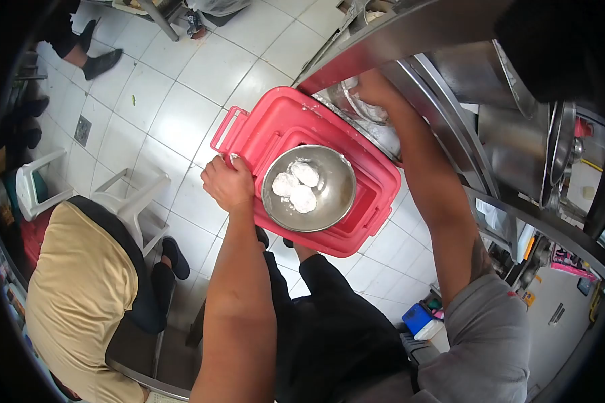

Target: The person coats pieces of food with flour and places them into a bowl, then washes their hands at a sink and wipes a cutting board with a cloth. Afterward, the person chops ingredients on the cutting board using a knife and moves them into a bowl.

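Note:
My left hand point(228, 183) grips the edge of a red plastic lidded box point(275, 121) held out over the floor. On the box sits a steel bowl point(329, 201) with three floured dough balls point(296, 187) in it. My right hand point(366, 94) reaches under a steel counter point(410, 33) into a floury bin point(383, 134), and its fingers are closed on a pale lump of dough point(359, 107).
White tiled floor point(175, 101) lies below. A person in a tan shirt point(81, 295) sits at the lower left beside white plastic stools point(134, 195). Steel shelves and pots point(517, 134) fill the right side. Another person's feet point(101, 64) show at top left.

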Available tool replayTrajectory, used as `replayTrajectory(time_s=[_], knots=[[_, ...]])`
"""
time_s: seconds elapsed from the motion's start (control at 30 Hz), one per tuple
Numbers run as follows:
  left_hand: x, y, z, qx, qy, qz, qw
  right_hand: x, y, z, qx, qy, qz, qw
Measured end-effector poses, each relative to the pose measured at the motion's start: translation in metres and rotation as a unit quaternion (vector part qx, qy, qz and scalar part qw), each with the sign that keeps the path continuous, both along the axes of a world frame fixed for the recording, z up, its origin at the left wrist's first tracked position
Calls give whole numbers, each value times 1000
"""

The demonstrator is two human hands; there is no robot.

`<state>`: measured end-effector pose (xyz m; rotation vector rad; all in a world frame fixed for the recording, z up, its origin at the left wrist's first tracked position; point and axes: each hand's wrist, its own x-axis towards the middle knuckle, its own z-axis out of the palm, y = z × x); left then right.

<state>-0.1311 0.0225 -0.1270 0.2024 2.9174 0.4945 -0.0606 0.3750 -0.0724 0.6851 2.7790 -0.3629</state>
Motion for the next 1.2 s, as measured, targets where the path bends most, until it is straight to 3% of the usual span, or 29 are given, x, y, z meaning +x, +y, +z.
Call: replayTrajectory(time_s=[0.07,0.17,0.33,0.43,0.53,0.57,0.63,0.67,0.73,0.87,0.93,0.97,1.03,1.07,1.1,1.13,1.17,1.2], knots=[[0,-1,3,-9,-15,-4,1000,9,5,-21,26,55,-24,998],[1,0,5,-19,-22,-6,1000,-2,-3,-2,14,-35,-28,999],[0,-1,2,-10,-19,-1,1000,4,7,-25,29,28,7,999],[0,0,3,-11,-23,-3,1000,14,15,-28,-6,14,-52,999],[0,-2,2,-3,-19,1,1000,51,64,-65,-163,88,-135,973],[0,-1,3,2,-18,0,1000,69,78,-79,-299,154,-172,926],[0,0,5,-5,-23,1,1000,83,78,-76,-556,276,-226,751],[0,0,5,-9,-25,1,1000,88,75,-78,-643,330,-191,664],[0,1,6,-6,-26,2,1000,89,72,-75,-680,357,-167,619],[0,0,5,-4,-31,4,999,104,73,-117,-492,252,-219,804],[0,0,3,-6,-29,5,1000,95,58,-101,-483,231,-306,788],[0,-1,3,-6,-28,6,1000,72,28,-58,-522,235,-380,727],[0,-1,3,-17,-23,4,1000,70,10,-32,-415,162,-370,815],[0,0,3,-21,-20,3,1000,83,15,-33,-252,77,-269,926],[0,0,3,-19,-19,3,1000,97,28,-42,-146,35,-170,974],[0,0,3,-16,-19,4,1000,113,41,-53,-23,3,-75,997],[0,0,3,-14,-18,5,1000,131,67,-77,29,18,4,999],[0,0,3,-13,-17,5,1000,133,69,-79,-13,55,26,998]])
